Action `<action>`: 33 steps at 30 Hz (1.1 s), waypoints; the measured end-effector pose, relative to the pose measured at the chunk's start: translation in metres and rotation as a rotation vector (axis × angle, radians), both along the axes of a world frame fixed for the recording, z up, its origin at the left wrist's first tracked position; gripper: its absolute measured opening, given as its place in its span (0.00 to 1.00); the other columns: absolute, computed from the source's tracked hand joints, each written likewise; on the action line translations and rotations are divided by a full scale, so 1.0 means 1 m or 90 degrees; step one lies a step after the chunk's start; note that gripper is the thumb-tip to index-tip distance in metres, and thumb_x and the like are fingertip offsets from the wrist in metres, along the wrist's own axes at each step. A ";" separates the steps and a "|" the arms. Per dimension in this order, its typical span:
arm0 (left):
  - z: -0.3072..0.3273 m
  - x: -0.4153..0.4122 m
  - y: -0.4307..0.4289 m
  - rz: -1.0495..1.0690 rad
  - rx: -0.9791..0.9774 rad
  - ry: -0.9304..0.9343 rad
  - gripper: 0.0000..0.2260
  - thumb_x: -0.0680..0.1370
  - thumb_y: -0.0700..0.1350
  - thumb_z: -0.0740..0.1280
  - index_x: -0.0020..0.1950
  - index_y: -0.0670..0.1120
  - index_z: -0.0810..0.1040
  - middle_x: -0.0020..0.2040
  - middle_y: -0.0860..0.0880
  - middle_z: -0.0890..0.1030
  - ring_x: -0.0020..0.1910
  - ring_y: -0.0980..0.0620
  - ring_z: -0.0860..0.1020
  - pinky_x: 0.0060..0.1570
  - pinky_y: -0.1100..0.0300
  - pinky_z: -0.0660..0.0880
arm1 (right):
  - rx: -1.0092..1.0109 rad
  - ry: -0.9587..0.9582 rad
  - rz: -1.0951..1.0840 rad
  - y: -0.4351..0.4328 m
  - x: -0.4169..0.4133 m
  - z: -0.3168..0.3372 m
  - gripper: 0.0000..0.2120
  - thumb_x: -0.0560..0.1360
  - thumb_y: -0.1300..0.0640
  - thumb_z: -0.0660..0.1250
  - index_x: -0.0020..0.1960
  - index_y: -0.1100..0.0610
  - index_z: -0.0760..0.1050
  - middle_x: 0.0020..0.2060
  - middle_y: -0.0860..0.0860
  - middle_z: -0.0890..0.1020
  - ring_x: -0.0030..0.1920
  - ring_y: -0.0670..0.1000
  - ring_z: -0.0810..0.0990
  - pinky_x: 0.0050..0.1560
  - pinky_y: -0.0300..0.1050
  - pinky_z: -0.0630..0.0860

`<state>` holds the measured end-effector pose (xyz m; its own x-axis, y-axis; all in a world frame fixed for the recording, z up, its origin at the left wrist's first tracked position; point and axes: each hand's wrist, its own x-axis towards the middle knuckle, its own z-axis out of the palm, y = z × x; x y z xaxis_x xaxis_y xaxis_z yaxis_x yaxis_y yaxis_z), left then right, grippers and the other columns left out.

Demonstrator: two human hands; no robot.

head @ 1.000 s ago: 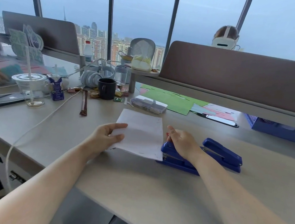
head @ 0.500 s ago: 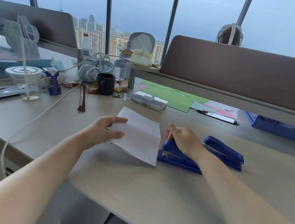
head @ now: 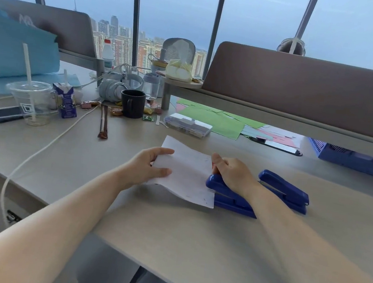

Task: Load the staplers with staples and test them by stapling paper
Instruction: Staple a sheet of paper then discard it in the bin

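A white sheet of paper (head: 188,176) lies over the middle of the desk, its right edge slid into the mouth of a blue stapler (head: 228,197). My left hand (head: 147,167) pinches the paper's left edge between thumb and fingers. My right hand (head: 233,173) rests palm down on the top of that stapler, covering most of its arm. A second blue stapler (head: 284,191) sits just behind and to the right, untouched. A clear plastic box of staples (head: 187,125) stands further back on the desk.
A black mug (head: 132,103), a plastic cup with straw (head: 32,102), a small carton (head: 65,100), snack wrappers and a white cable (head: 40,150) crowd the back left. Coloured paper sheets (head: 220,123) and a blue basket (head: 353,158) lie under the brown desk divider (head: 303,89).
The paper was drawn out of the stapler half a second ago and its right edge is now back in the jaw. My right hand stayed on the stapler.
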<state>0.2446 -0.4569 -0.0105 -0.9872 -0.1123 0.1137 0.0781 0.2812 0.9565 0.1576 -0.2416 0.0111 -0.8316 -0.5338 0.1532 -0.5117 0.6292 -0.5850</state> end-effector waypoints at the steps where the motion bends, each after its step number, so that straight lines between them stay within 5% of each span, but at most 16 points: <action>1: 0.001 -0.001 0.002 -0.002 -0.007 0.004 0.21 0.72 0.36 0.68 0.63 0.49 0.71 0.52 0.46 0.75 0.47 0.51 0.77 0.39 0.70 0.78 | -0.006 -0.003 -0.001 -0.001 0.000 0.002 0.25 0.79 0.45 0.46 0.30 0.54 0.69 0.29 0.48 0.73 0.33 0.47 0.70 0.47 0.45 0.64; 7: -0.004 -0.005 0.003 -0.010 -0.045 -0.021 0.19 0.72 0.37 0.69 0.59 0.50 0.70 0.50 0.46 0.75 0.44 0.52 0.76 0.39 0.67 0.77 | 0.022 -0.001 -0.016 -0.012 -0.001 0.007 0.24 0.79 0.44 0.47 0.30 0.53 0.70 0.30 0.46 0.74 0.38 0.51 0.73 0.48 0.44 0.65; 12: -0.014 -0.005 0.002 0.010 -0.068 0.008 0.20 0.70 0.37 0.71 0.59 0.50 0.70 0.49 0.47 0.74 0.44 0.55 0.74 0.37 0.73 0.75 | 0.047 -0.045 -0.023 -0.022 0.004 0.008 0.27 0.79 0.45 0.48 0.43 0.64 0.77 0.40 0.56 0.80 0.44 0.56 0.75 0.51 0.48 0.68; 15: -0.016 -0.006 0.003 0.008 -0.074 0.016 0.22 0.70 0.36 0.71 0.60 0.51 0.69 0.50 0.47 0.74 0.44 0.57 0.74 0.40 0.75 0.74 | 0.057 -0.121 -0.053 -0.023 0.004 0.012 0.24 0.80 0.45 0.45 0.33 0.52 0.70 0.34 0.48 0.74 0.44 0.53 0.72 0.51 0.44 0.62; 18: -0.017 -0.008 0.002 0.014 -0.071 0.012 0.26 0.70 0.36 0.71 0.65 0.50 0.67 0.52 0.47 0.75 0.45 0.56 0.75 0.43 0.74 0.74 | 0.045 -0.131 -0.083 -0.023 0.006 0.013 0.26 0.80 0.45 0.45 0.35 0.58 0.73 0.35 0.50 0.75 0.44 0.54 0.73 0.50 0.44 0.61; 20: -0.016 -0.007 0.001 0.019 -0.082 0.008 0.28 0.70 0.37 0.71 0.67 0.48 0.66 0.53 0.46 0.75 0.47 0.53 0.75 0.43 0.73 0.75 | 0.084 -0.111 -0.096 -0.026 0.006 0.008 0.26 0.79 0.45 0.48 0.41 0.62 0.75 0.39 0.56 0.78 0.46 0.59 0.75 0.50 0.48 0.67; 24: -0.014 -0.006 0.002 0.019 -0.093 -0.001 0.28 0.70 0.37 0.72 0.67 0.49 0.66 0.53 0.45 0.76 0.49 0.52 0.75 0.43 0.73 0.74 | 0.152 -0.047 -0.141 -0.030 -0.006 -0.009 0.17 0.70 0.42 0.47 0.32 0.50 0.66 0.33 0.51 0.75 0.42 0.59 0.75 0.57 0.65 0.69; 26: -0.013 -0.006 0.003 0.015 -0.090 -0.005 0.29 0.70 0.37 0.72 0.68 0.49 0.66 0.53 0.46 0.76 0.48 0.52 0.76 0.45 0.71 0.75 | 0.163 -0.037 -0.149 -0.031 -0.006 -0.008 0.14 0.69 0.43 0.48 0.33 0.49 0.65 0.38 0.51 0.77 0.45 0.59 0.74 0.59 0.68 0.68; 29: -0.012 -0.005 0.003 0.019 -0.088 -0.020 0.29 0.70 0.37 0.72 0.68 0.49 0.66 0.53 0.45 0.76 0.49 0.51 0.76 0.49 0.66 0.76 | 0.195 0.011 -0.127 -0.031 0.000 -0.001 0.12 0.75 0.49 0.51 0.49 0.52 0.70 0.57 0.56 0.74 0.57 0.59 0.68 0.62 0.58 0.66; 33: -0.011 -0.005 0.003 0.022 -0.090 -0.032 0.29 0.70 0.37 0.72 0.68 0.49 0.66 0.56 0.43 0.76 0.52 0.49 0.76 0.55 0.58 0.75 | 0.256 -0.008 -0.110 -0.032 -0.002 -0.001 0.22 0.78 0.51 0.50 0.71 0.53 0.56 0.73 0.53 0.57 0.71 0.60 0.53 0.68 0.60 0.56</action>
